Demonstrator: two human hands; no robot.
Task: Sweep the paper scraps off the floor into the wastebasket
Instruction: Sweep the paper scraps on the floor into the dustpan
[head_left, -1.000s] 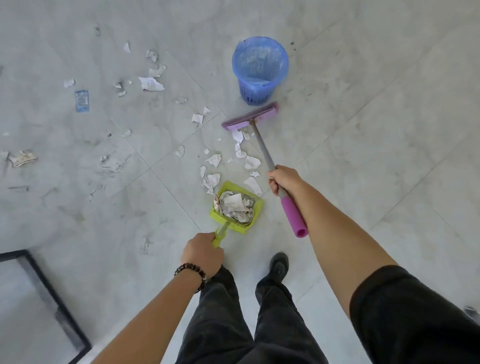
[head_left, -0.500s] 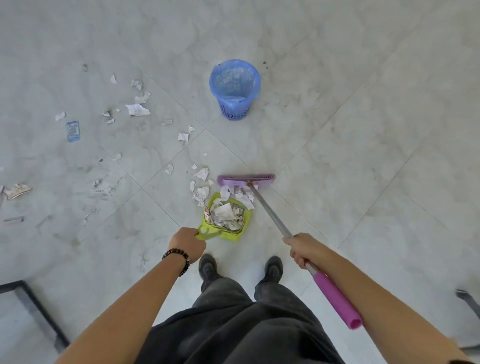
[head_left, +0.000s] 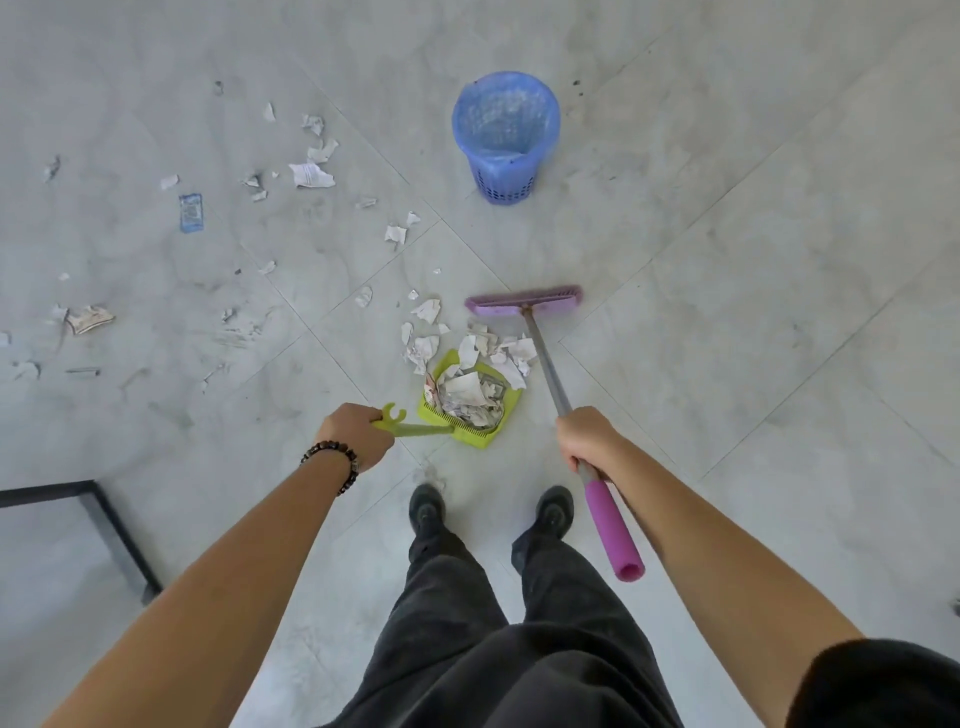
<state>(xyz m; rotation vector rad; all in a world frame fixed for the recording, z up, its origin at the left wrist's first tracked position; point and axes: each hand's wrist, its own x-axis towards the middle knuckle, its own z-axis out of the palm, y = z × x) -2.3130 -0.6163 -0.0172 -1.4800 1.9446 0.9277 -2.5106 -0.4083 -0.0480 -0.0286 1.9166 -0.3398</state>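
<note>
A person stands on a grey tiled floor (head_left: 727, 260) with a tool in each hand. The left hand (head_left: 353, 434) is curled round the thin handle (head_left: 415, 429) of a green dustpan (head_left: 511, 404), which sits on the floor just in front of the person's black shoes (head_left: 427, 512). The dustpan is full of crumpled paper scraps (head_left: 470, 395), and more of them lie in a little heap (head_left: 498, 348) right at its open lip. The right hand (head_left: 589, 436) grips the metal stick of a broom (head_left: 545, 358), just above its pink foam grip (head_left: 615, 530). The broom's purple head (head_left: 522, 301) is on the far side of the heap, so the heap lies between the head and the dustpan. I think the bristles touch the floor, but it is hard to tell from here. The blue wastebasket (head_left: 506, 176) stands upright farther off, past the purple head and well apart from the dustpan. Lots of small scraps are spread over the floor to the left, and a blue wrapper (head_left: 190, 213) lies among them. A bead bracelet (head_left: 337, 460) is on the left wrist. A black metal frame (head_left: 104, 519) stands on the floor by the left arm.
</note>
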